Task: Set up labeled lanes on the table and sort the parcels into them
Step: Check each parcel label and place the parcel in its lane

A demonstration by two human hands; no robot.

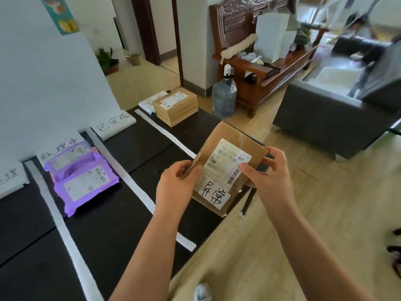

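In the head view I hold a cardboard parcel (230,168) above the table (108,235), well on my side of the stack of brown boxes (175,107). My left hand (175,183) grips its left edge. My right hand (269,174) pinches the right edge, thumb on the shipping label. I judge this mid-sort; next I carry it forward and set it beside the stack. The label faces up and the handwritten tag (213,195) is nearest me. The long axis runs away from me, slanting right of the stack.

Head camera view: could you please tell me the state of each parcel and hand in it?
Brown cardboard parcel with handwritten white sticker: held in the air, tilted, label up.
Left hand: grips the parcel's left edge.
Right hand: grips its right side, thumb on the label.
Purple plastic mailers: stacked flat in a lane.
Brown cardboard boxes: stacked, closed, in the far lane.
White tape strips: stuck flat across the dark table.
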